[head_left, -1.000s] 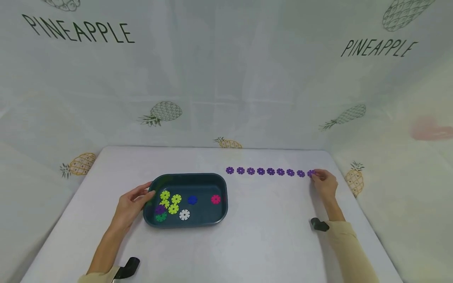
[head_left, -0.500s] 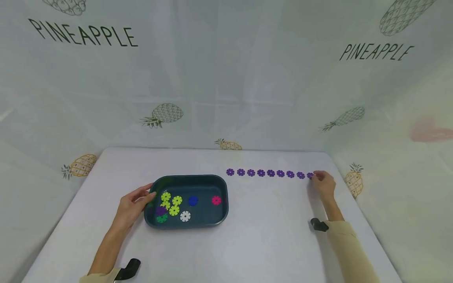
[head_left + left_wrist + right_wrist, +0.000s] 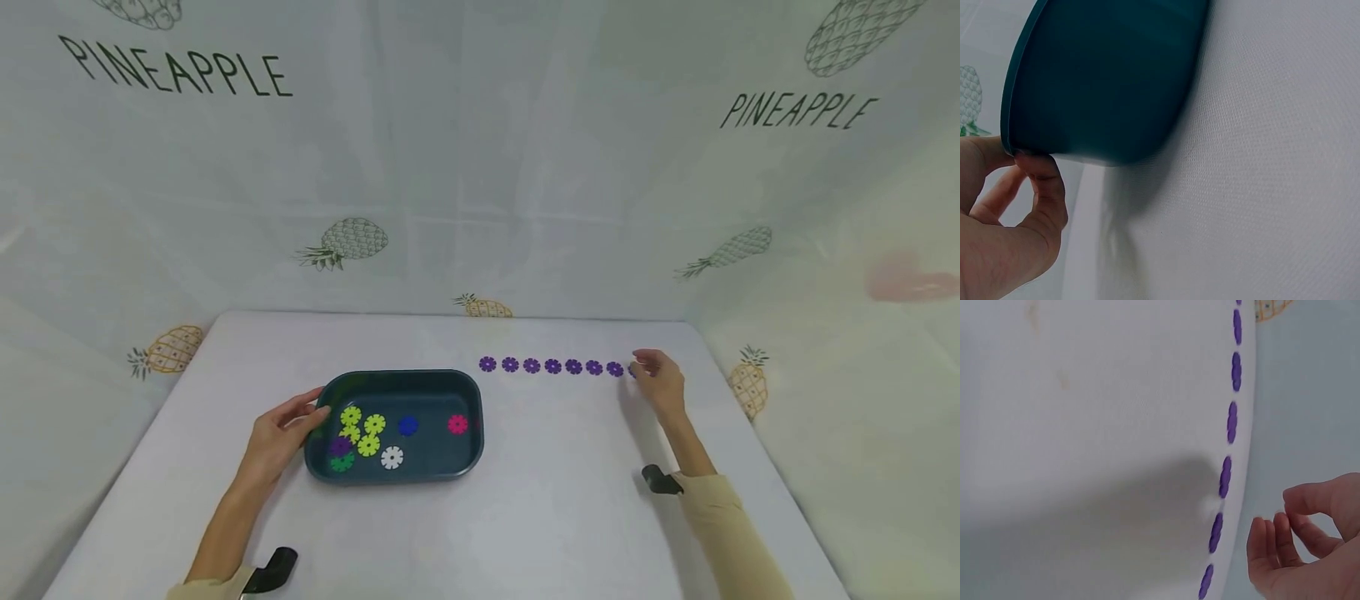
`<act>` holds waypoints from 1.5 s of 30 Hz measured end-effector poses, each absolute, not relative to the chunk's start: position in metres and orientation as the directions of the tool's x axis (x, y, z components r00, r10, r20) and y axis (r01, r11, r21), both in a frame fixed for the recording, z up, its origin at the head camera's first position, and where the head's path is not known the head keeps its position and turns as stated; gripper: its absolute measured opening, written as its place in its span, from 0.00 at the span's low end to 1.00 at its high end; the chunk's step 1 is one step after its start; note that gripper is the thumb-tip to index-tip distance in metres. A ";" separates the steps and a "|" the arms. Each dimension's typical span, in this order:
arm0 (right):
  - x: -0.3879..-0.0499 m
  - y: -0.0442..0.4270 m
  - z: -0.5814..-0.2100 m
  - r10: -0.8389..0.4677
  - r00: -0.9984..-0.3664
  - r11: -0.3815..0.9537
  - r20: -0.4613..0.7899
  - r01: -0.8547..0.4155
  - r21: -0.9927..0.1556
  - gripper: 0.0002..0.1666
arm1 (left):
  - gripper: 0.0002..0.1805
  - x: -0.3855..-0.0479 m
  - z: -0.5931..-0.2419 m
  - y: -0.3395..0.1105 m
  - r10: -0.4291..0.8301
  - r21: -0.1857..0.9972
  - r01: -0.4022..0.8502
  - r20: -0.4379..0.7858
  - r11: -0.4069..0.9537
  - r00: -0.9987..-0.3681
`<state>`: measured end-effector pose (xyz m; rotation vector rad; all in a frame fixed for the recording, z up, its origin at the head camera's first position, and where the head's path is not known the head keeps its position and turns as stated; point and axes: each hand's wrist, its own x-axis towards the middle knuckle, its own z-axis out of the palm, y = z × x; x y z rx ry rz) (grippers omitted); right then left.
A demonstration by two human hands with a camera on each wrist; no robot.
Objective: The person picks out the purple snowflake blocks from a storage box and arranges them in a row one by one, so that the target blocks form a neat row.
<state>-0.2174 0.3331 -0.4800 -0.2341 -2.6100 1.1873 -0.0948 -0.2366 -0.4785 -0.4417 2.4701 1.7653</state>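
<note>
My left hand grips the left end of a dark teal tray, its thumb over the rim. In the left wrist view, thumb and fingers of the left hand pinch the rim of the tray. Along the back of the table runs a straight row of purple flower-shaped discs, evenly spaced. My right hand hovers over the row's right end and hides part of it. Nothing shows between the loosely bent fingers of that right hand in the right wrist view, apart from the purple discs.
Inside the tray lie several yellow discs, a blue disc, a pink disc, a white disc, a green disc and a purple disc. A pineapple-print cloth hangs behind the white table.
My right hand has let go of the purple disc at the row's right end and moved left, above the row. My left hand and the tray stay put.
</note>
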 end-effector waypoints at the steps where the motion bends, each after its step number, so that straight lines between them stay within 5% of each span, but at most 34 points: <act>1: -0.217 0.330 -0.479 0.244 -0.954 0.648 0.173 0.028 -0.761 0.17 | 0.37 -0.095 -0.479 -0.236 -0.188 0.915 -0.274 -0.225 0.296 -0.956; 25: -0.209 0.226 -0.452 -0.031 -0.972 0.552 0.234 -0.211 -0.807 0.13 | 0.37 -0.094 -0.481 -0.236 -0.190 0.915 -0.273 -0.223 0.299 -0.956; 45: -0.201 0.127 -0.448 -0.199 -0.927 0.409 0.318 -0.373 -0.833 0.11 | 0.37 -0.094 -0.479 -0.237 -0.168 0.921 -0.242 -0.198 0.306 -0.966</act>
